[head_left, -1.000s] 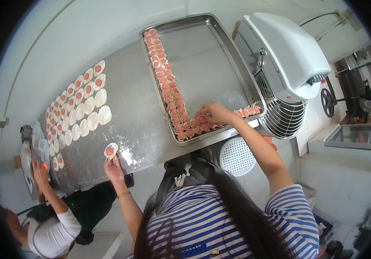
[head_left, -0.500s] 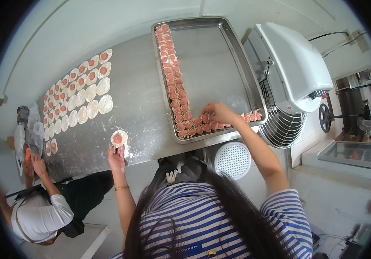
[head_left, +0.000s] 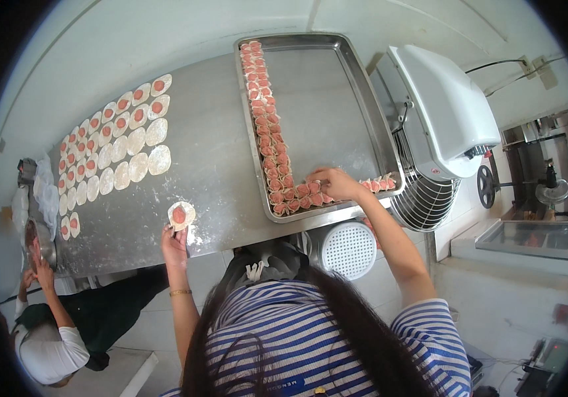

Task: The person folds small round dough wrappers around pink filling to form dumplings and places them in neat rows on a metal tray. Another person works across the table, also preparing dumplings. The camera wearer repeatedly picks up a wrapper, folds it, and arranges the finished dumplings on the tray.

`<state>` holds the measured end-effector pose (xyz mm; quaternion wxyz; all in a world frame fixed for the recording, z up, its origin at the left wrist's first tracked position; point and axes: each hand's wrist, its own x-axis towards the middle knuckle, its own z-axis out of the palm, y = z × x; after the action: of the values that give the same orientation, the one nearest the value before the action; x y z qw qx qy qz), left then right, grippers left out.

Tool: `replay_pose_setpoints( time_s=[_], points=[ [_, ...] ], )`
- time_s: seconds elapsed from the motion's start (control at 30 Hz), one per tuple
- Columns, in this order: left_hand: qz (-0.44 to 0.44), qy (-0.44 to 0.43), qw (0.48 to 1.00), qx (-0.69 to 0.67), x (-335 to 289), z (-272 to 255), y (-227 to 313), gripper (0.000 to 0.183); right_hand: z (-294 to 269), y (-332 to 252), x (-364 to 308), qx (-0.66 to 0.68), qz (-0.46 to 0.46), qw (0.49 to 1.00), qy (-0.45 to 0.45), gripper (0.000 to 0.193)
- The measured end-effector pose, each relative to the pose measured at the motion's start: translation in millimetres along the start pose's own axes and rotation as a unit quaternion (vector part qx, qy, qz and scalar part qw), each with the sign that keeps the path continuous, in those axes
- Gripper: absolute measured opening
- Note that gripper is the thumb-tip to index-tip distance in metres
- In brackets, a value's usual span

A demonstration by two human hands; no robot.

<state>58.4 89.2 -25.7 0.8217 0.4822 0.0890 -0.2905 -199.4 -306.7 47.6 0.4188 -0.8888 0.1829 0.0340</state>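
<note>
Our left hand [head_left: 174, 246] holds a round, white, pink-topped dough wrapper [head_left: 180, 214], while our right hand [head_left: 335, 183], grip hidden, seems to settle small pink-and-white dumplings [head_left: 277, 159] in the silver metal tray [head_left: 324, 99], so next we should need gentle folding.

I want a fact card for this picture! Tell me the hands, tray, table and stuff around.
Left hand: holds a round wrapper with pink filling
Right hand: at the dumplings inside the tray
Tray: metal, dumplings along its left and near sides
Table: metal, rows of flat wrappers, some filled
Nearby: white machine, round white stool, another person
</note>
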Motion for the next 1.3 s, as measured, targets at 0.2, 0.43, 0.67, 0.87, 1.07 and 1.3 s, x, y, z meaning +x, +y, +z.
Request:
replay_pose_setpoints(
  time_s=[0.2, 0.43, 0.67, 0.87, 1.07, 1.3],
  points=[
    [-0.015, -0.02, 1.0, -0.007, -1, -2, 3, 0.02, 5, -10, 1, -0.042, -0.007, 0.999, -0.007, 0.044],
    [-0.03, -0.038, 0.999, -0.019, -4, 6, 1, 0.022, 8, -2, 1, -0.01, 0.015, 1.0, -0.009, 0.048],
    [-0.053, -0.09, 0.993, -0.054, 7, 4, -7, 0.023, 8, -4, 2, -0.004, 0.043, 0.998, -0.039, 0.049],
    [-0.062, -0.115, 0.987, -0.098, -5, 38, 0, 0.027, 5, -58, 5, -0.016, 0.028, 0.996, 0.087, 0.043],
    [-0.099, -0.205, 0.968, -0.104, -21, 71, -4, 0.023, 90, -122, 58, 0.494, 0.082, 0.865, 0.022, 0.032],
    [-0.104, -0.075, 0.987, 0.1, -31, 83, -19, 0.026, 167, -105, 80, 0.527, 0.145, 0.836, 0.052, 0.023]
  ],
)
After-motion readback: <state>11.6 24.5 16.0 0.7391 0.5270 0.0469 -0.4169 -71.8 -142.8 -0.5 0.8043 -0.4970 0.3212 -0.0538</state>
